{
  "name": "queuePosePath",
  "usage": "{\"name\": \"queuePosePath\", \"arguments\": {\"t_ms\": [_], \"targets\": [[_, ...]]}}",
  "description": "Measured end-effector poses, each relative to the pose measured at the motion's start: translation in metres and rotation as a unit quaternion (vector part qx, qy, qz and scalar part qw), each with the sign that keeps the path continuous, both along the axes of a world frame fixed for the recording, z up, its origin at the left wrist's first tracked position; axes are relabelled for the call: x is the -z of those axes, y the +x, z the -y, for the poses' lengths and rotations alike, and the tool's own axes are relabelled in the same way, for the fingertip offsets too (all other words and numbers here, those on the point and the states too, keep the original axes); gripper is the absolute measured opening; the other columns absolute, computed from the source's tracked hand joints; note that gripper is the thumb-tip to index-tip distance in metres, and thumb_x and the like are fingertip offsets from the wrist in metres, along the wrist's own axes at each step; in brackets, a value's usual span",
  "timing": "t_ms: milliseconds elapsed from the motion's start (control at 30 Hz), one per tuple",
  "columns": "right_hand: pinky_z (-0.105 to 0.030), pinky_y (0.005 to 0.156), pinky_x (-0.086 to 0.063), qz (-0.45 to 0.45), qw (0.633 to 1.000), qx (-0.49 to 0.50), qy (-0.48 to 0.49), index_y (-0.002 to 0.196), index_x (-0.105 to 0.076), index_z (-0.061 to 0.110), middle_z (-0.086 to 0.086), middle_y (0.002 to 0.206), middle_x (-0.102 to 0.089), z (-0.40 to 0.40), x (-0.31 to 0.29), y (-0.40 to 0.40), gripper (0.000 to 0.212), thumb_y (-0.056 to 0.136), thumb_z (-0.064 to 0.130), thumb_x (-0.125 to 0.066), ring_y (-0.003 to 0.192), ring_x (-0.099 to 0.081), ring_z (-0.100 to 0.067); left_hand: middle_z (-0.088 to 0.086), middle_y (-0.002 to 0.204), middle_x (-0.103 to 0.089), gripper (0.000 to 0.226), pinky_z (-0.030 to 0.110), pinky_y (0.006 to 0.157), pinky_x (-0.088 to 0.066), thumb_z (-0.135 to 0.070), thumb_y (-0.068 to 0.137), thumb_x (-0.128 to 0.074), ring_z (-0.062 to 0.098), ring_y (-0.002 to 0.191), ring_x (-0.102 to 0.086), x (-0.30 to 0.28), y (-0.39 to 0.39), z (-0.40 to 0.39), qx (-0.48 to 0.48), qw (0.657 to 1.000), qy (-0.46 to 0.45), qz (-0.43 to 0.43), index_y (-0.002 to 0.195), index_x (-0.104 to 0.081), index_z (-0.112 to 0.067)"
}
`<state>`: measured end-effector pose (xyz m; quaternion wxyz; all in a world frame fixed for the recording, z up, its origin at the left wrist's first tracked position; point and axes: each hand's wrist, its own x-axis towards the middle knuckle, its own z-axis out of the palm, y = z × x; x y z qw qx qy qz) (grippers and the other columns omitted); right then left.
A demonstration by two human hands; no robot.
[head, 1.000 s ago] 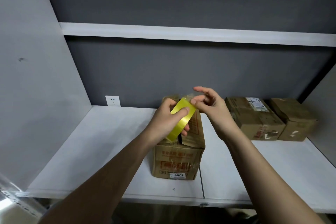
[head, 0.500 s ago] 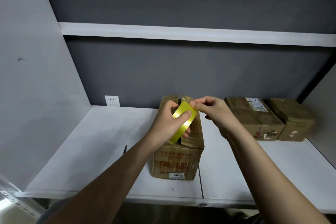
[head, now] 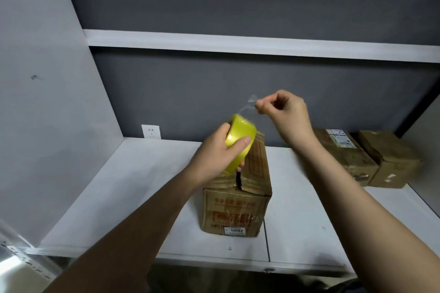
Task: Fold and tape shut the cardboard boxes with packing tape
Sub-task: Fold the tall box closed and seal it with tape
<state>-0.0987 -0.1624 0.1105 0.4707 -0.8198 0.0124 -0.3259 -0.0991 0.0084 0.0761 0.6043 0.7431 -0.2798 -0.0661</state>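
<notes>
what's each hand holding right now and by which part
Left hand grips the yellow roll of packing tape around its outer rim. Right hand pinches the free end of the clear tape strip.

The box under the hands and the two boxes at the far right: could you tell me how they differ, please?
The near box stands alone, its top seam gaping dark; the two far boxes sit side by side, tops closed. The near box bears a 4002 label. All are worn brown cardboard.

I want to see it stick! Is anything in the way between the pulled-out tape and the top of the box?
Nothing visible blocks it. The tape strip stretches from the yellow roll to the right hand, above the box with its open seam.
</notes>
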Motion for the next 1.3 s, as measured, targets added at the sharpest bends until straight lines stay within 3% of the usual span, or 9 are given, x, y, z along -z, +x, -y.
{"name": "queuePosePath", "arguments": {"t_ms": [67, 133, 300, 500, 633, 767, 933, 1200, 1300], "targets": [[-0.029, 0.068, -0.049, -0.001, 0.996, 0.03, -0.079, 0.066, -0.057, 0.029, 0.013, 0.07, -0.066, -0.003, -0.005, 0.001, 0.024, 0.085, 0.025, -0.07, 0.07, -0.063, -0.007, 0.007, 0.064, -0.064, 0.015, 0.03, 0.053, -0.051, -0.031, 0.095, -0.056, 0.022, 0.054, -0.063, -0.005, 0.006, 0.003, -0.02, 0.999, 0.009, -0.039, 0.09, -0.052, -0.017], [-0.036, 0.071, -0.051, 0.027, 0.997, 0.038, -0.062, 0.069, -0.058, 0.025, 0.013, 0.069, -0.064, -0.004, -0.012, 0.002, 0.02, 0.086, 0.024, -0.069, 0.069, -0.063, -0.01, 0.008, 0.062, -0.063, 0.017, 0.025, 0.049, -0.048, -0.03, 0.095, -0.055, 0.021, 0.05, -0.061, -0.01, 0.012, 0.005, -0.021, 0.997, 0.014, -0.075, 0.089, -0.051, -0.015], [-0.036, 0.075, -0.052, 0.043, 0.992, 0.035, -0.111, 0.071, -0.06, 0.025, 0.014, 0.072, -0.065, 0.004, -0.042, -0.001, 0.017, 0.085, 0.028, -0.07, 0.073, -0.062, -0.007, 0.013, 0.063, -0.064, 0.024, 0.022, 0.046, -0.05, -0.032, 0.095, -0.056, 0.02, 0.045, -0.061, -0.013, 0.029, 0.004, -0.065, 0.988, 0.019, -0.139, 0.082, -0.055, -0.012], [-0.039, 0.072, -0.052, 0.077, 0.984, 0.038, -0.159, 0.074, -0.059, 0.026, 0.011, 0.075, -0.066, -0.008, -0.052, 0.011, 0.016, 0.084, 0.037, -0.065, 0.076, -0.063, -0.011, 0.014, 0.065, -0.068, 0.046, 0.027, 0.056, -0.057, -0.045, 0.091, -0.058, 0.02, 0.053, -0.067, -0.019, 0.032, 0.013, -0.044, 0.952, -0.074, -0.295, 0.095, -0.067, 0.001], [-0.039, 0.077, -0.052, 0.026, 0.984, 0.051, -0.169, 0.077, -0.057, 0.023, 0.007, 0.078, -0.068, 0.007, -0.054, 0.029, 0.016, 0.086, 0.034, -0.063, 0.079, -0.064, -0.014, 0.011, 0.069, -0.069, 0.043, 0.034, 0.072, -0.056, -0.038, 0.094, -0.052, 0.02, 0.062, -0.068, -0.003, 0.016, 0.02, -0.03, 0.944, -0.118, -0.308, 0.093, -0.068, 0.002], [-0.035, 0.074, -0.05, -0.006, 0.975, 0.051, -0.218, 0.076, -0.055, 0.024, 0.01, 0.076, -0.066, 0.012, -0.041, 0.038, 0.017, 0.087, 0.034, -0.062, 0.081, -0.064, -0.015, 0.01, 0.065, -0.065, 0.034, 0.032, 0.067, -0.052, -0.03, 0.096, -0.051, 0.019, 0.052, -0.063, 0.018, 0.012, 0.037, -0.074, 0.936, -0.153, -0.307, 0.1, -0.065, 0.001], [-0.038, 0.076, -0.053, -0.068, 0.97, 0.017, -0.232, 0.075, -0.058, 0.024, 0.012, 0.075, -0.066, 0.024, -0.012, 0.059, 0.017, 0.087, 0.033, -0.064, 0.078, -0.066, -0.012, 0.008, 0.066, -0.067, 0.037, 0.033, 0.068, -0.051, -0.039, 0.094, -0.053, 0.019, 0.054, -0.064, 0.042, 0.022, 0.045, -0.084, 0.93, -0.099, -0.344, 0.1, -0.066, -0.005], [-0.035, 0.081, -0.054, -0.154, 0.983, -0.053, -0.087, 0.074, -0.057, 0.021, 0.006, 0.076, -0.068, 0.044, 0.039, 0.105, 0.018, 0.09, 0.016, -0.064, 0.073, -0.068, -0.015, 0.009, 0.065, -0.067, 0.051, 0.031, 0.062, -0.055, -0.049, 0.093, -0.05, 0.021, 0.056, -0.066, 0.058, 0.037, 0.051, -0.071, 0.932, -0.067, -0.348, 0.121, -0.057, -0.007], [-0.017, 0.065, -0.048, -0.179, 0.98, -0.07, -0.051, 0.075, -0.056, 0.02, -0.001, 0.079, -0.067, 0.047, 0.053, 0.119, 0.019, 0.091, 0.012, -0.062, 0.068, -0.064, -0.014, 0.013, 0.075, -0.068, 0.037, 0.019, 0.06, -0.053, -0.035, 0.097, -0.047, 0.016, 0.065, -0.069, 0.063, 0.031, 0.047, -0.038, 0.948, -0.069, -0.31, 0.115, -0.059, -0.005]]}}
